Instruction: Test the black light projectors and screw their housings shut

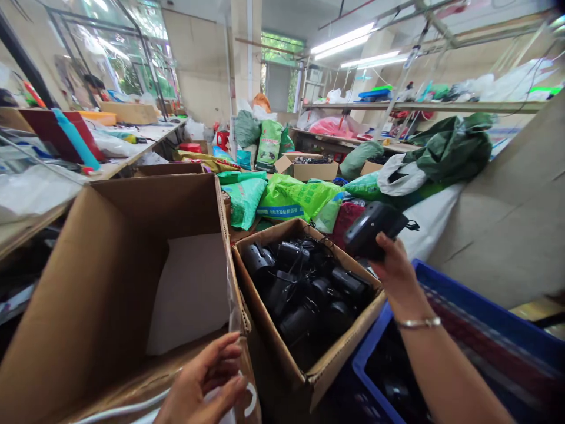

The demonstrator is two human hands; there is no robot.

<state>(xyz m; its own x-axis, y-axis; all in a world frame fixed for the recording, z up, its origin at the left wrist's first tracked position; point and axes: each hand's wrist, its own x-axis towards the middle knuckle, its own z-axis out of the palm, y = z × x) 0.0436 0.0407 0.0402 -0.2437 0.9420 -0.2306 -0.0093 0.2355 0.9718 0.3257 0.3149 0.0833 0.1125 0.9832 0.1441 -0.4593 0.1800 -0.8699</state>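
One corded black plastic device (373,227), probably rigid, slick and light, sits grasped in my right hand (394,263) near the filled carton (325,377), best held round its middle, while my left hand (205,383) curls loosely, released, beside the larger carton (83,253).

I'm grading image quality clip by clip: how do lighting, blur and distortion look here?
Head view: fluorescent tubes glare white; head view: shadow swallows detail among the black corded devices in the centre carton; head view: wide-angle stretch towards the edges, with the blue plastic crate soft at right.
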